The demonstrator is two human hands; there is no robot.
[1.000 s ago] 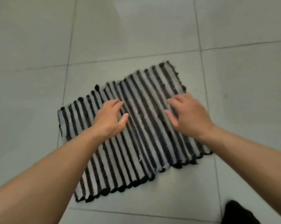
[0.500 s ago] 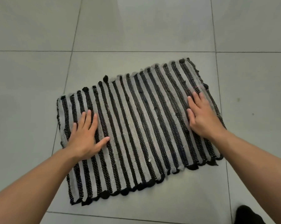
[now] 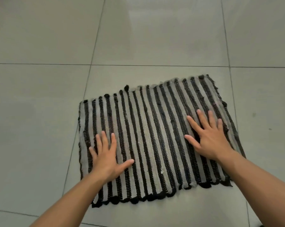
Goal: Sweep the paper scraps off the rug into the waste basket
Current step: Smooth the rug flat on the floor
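A black-and-grey striped woven rug [image 3: 151, 138] lies flat on the tiled floor. My left hand [image 3: 107, 158] rests palm down on the rug's left part, fingers spread. My right hand [image 3: 209, 136] lies palm down on the right part, fingers spread too. Neither hand holds anything. A tiny pale speck [image 3: 162, 172] sits on the rug near its front middle. No larger paper scraps and no waste basket are in view.
Large grey floor tiles [image 3: 138, 38] with thin grout lines surround the rug on all sides. A dark object [image 3: 260, 225] barely shows at the bottom right edge.
Both hands slid apart from the rug's middle to its left and right parts and spread their fingers. The view tilted, so the rug sits lower and to the right.
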